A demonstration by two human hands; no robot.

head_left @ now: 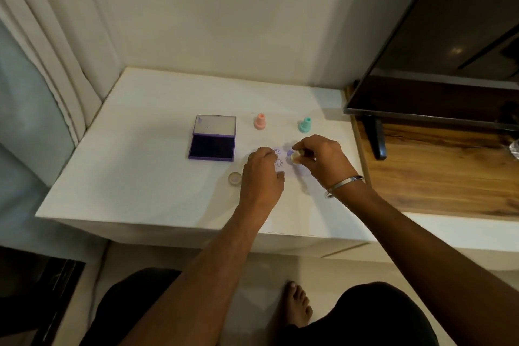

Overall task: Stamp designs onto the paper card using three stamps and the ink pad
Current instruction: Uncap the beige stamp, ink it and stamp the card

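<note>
A small white paper card [282, 168] lies on the white table [146, 171], with two smiley prints and a purple mark on it. My left hand [261, 174] rests on the card's left part, fingers pressed down on it. My right hand [320, 159] grips a pale yellow stamp [297, 157], tilted just above the card's right part. A pink stamp [260, 121] and a teal stamp [304, 124] stand upright behind the card. The purple ink pad [212, 146] lies open to the left. A round stamp cap [234, 178] sits near my left hand.
A dark television [449, 50] stands on a wooden shelf [438, 174] to the right, its black foot near the table's edge. Curtains [47, 45] hang at the left. A wall closes off the table's back. My bare foot [298, 305] is on the floor below.
</note>
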